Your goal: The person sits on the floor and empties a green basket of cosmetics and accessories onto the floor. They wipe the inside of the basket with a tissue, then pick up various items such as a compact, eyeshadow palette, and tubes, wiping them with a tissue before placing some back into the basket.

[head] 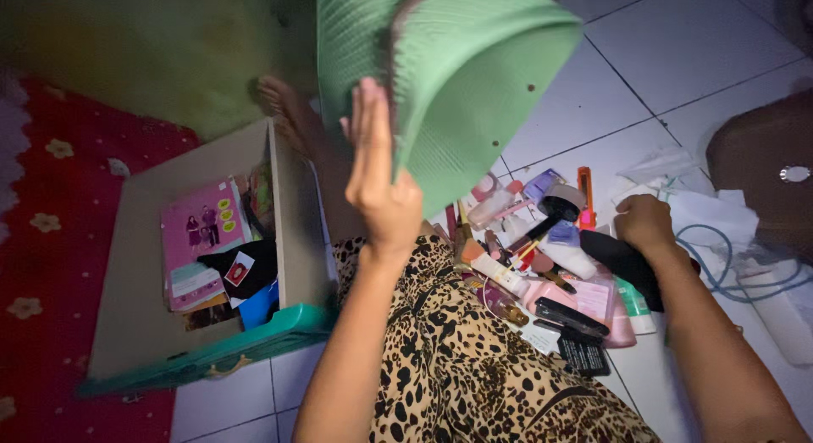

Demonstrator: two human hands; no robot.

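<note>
Fingers of the left hand are straight and together, pressed flat against the side of a green ribbed basket held tilted at the upper centre of the frame, its opening turned away from the camera. The right hand, at the right of the frame, is closed into a fist on a dark cloth item lying on the white tiled floor. Between the hands spreads a pile of cosmetics: tubes, bottles, brushes. An open drawer with booklets sits at the left on a red mat. Judging by the flat palm, the basket is only propped; a firmer hold on its rim would steady it.
</note>
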